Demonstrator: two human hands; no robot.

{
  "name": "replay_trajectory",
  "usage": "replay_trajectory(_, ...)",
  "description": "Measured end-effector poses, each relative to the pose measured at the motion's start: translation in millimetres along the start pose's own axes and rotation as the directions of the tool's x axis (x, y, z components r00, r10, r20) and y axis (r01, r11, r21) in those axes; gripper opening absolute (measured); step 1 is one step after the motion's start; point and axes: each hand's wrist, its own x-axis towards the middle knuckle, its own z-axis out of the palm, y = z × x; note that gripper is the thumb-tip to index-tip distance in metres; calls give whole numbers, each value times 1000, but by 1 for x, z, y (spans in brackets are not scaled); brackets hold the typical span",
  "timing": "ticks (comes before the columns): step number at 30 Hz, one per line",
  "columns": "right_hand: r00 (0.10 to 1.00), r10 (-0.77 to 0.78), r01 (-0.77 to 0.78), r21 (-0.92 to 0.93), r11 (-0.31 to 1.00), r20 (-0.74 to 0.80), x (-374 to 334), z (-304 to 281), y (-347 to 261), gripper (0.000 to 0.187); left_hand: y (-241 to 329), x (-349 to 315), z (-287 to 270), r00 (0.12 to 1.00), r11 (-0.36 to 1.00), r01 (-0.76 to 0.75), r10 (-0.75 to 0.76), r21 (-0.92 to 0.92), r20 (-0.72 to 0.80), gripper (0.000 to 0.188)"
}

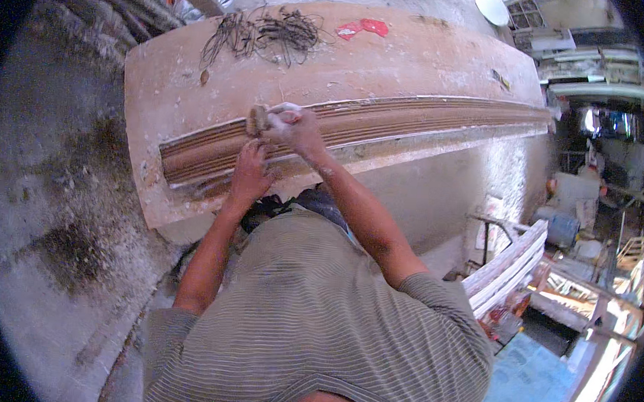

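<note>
A long brown mould [430, 118] with ridges running along its length lies across the pinkish worktable [167, 74]. My right hand [300, 132], whitened at the fingers, is closed on a small tan brush [256, 119] and holds it over the left part of the mould. The brush looks stubby, and its grip is mostly hidden by my fingers. Just nearer to me, my left hand [251, 173] rests on the ridges with its fingers stretched forward, close below the brush. Nothing shows in that hand. White residue lines the mould's long edges.
Tangled dark fibres [284, 35] and a red scrap [363, 30] lie on the table's far side. A small dark tool-like piece [500, 80] lies at far right. White lengths [509, 268] rest on a stand at my right. Dark debris [75, 252] covers the floor at left.
</note>
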Motion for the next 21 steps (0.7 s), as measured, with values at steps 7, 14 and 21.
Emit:
replay_trajectory(7,968,110,-104,39,994,-227,13,-248,100,19,21,44,25,998,961,-49,33,274,62,79)
replay_trajectory(14,960,71,-176,-388,905,-269,0,-231,104,35,56,58,43,997,939,4,-30,345,69,81)
replay_trajectory(21,903,-63,-50,-248,968,-426,-14,-238,194,22,74,75,55,993,917,-17,-31,398,114,84)
